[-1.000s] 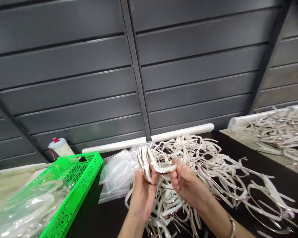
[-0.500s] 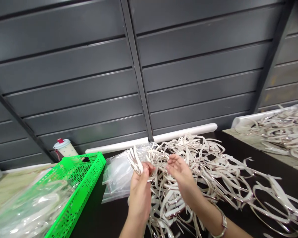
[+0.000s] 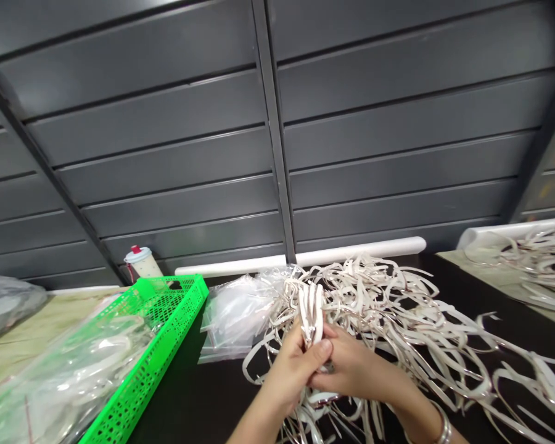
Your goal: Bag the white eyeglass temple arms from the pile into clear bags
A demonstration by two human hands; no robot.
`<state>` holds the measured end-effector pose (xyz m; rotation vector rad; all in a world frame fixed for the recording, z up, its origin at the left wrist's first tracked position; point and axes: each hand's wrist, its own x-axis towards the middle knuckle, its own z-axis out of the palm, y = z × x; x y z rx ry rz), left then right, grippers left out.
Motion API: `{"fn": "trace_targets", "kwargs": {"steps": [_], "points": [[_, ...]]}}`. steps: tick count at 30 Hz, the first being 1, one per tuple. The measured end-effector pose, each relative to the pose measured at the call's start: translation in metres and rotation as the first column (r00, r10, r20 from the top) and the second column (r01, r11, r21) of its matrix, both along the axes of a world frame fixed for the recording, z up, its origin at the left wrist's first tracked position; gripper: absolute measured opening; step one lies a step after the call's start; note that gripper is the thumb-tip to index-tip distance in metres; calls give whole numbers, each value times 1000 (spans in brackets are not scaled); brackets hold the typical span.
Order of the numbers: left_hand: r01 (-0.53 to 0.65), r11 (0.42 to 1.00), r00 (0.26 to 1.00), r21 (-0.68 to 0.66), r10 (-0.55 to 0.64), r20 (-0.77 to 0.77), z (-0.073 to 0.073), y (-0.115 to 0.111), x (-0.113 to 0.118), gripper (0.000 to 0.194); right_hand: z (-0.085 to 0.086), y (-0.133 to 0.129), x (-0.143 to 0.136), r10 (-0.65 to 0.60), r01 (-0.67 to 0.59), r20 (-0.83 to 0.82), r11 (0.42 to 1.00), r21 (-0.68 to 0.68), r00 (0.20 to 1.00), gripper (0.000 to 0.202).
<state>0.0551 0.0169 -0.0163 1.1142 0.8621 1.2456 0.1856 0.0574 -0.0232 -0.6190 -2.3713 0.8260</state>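
My left hand (image 3: 296, 364) is closed round a small bundle of white and silvery strips (image 3: 311, 308), whose looped ends stand up above the fingers. Against it, my right hand (image 3: 351, 364) is closed too, its fingers meeting the left hand at the lower part of the bundle; the fingertips are partly hidden. Behind and under both hands spreads a large tangled pile of similar strips (image 3: 398, 302) on the black table surface (image 3: 176, 382). Clear plastic bags (image 3: 235, 314) lie just left of the pile.
A green basket (image 3: 134, 376) at the left holds plastic-bagged strips (image 3: 97, 364). Behind it stands a bottle with a red cap (image 3: 143, 262). White rolls (image 3: 361, 250) lie along the grey panelled wall. More strips (image 3: 550, 259) are at the far right.
My right hand has come over to my left hand, and the two now touch. The held bundle has moved right and stands more upright. The view has shifted slightly.
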Motion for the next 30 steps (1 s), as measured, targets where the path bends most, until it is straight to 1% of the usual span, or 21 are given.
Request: {"fn": "trace_targets", "kwargs": {"steps": [2, 3, 5, 6, 7, 8, 9, 10, 11, 13, 14, 15, 16, 17, 19, 20, 22, 24, 26, 28, 30], "points": [[45, 998, 997, 41, -42, -58, -1, 0, -3, 37, 0, 0, 0, 62, -62, -10, 998, -16, 998, 8], [77, 995, 994, 61, -72, -84, -2, 2, -5, 44, 0, 1, 1, 94, -95, -25, 994, -45, 995, 9], [129, 985, 982, 112, -111, -153, -6, 8, -15, 61, 1, 2, 4, 102, -113, -78, 981, -156, 992, 17], [121, 982, 972, 143, -88, -218, -9, 14, -23, 68, 2, 3, 7, 71, -98, -127, 970, -222, 989, 23], [85, 981, 952, 176, -27, -305, -13, 21, -32, 70, 4, 4, 11, 15, -72, -198, 956, -283, 980, 27], [12, 977, 904, 212, 80, -419, -19, 30, -44, 67, 6, 4, 16, -60, -44, -296, 941, -335, 953, 30], [-88, 969, 790, 230, 208, -577, -25, 41, -57, 61, 10, 3, 22, -149, -18, -413, 927, -373, 899, 32], [-156, 964, 718, 214, 259, -646, -32, 52, -71, 53, 14, 3, 29, -236, 2, -538, 917, -399, 809, 33], [-216, 955, 658, 202, 295, -693, -40, 64, -87, 46, 18, 2, 35, -309, 14, -650, 909, -417, 695, 33], [-338, 926, 510, 170, 331, -794, -56, 83, -119, 36, 27, -1, 48, -403, 20, -795, 896, -443, 454, 29], [-386, 910, 434, 152, 325, -840, -64, 90, -134, 34, 31, -2, 53, -425, 12, -831, 892, -451, 358, 25], [-425, 895, 362, 137, 307, -880, -71, 94, -148, 33, 34, -4, 58, -435, -6, -851, 889, -457, 293, 21], [-454, 882, 296, 125, 281, -913, -78, 97, -161, 34, 36, -5, 61, -440, -29, -861, 886, -462, 256, 17], [-478, 871, 234, 115, 252, -939, -84, 99, -172, 34, 38, -6, 63, -443, -50, -864, 883, -467, 238, 15], [-499, 860, 140, 101, 195, -971, -95, 99, -187, 34, 39, -9, 63, -441, -74, -866, 880, -469, 237, 15], [-502, 860, 106, 97, 173, -979, -99, 99, -193, 33, 40, -10, 63, -436, -81, -865, 880, -467, 250, 16], [-498, 862, 65, 92, 143, -988, -106, 101, -199, 33, 41, -12, 59, -427, -90, -862, 881, -464, 273, 16], [-498, 862, 50, 95, 137, -989, -111, 104, -201, 33, 41, -13, 56, -423, -105, -861, 879, -466, 283, 16], [-508, 854, 50, 108, 154, -987, -113, 107, -200, 33, 41, -13, 55, -421, -125, -864, 875, -467, 275, 16], [-529, 839, 63, 131, 192, -979, -111, 107, -198, 33, 39, -13, 55, -415, -143, -862, 872, -469, 292, 18], [-554, 816, 88, 166, 255, -963, -105, 104, -195, 33, 37, -12, 56, -414, -141, -845, 865, -481, 339, 22]]}}
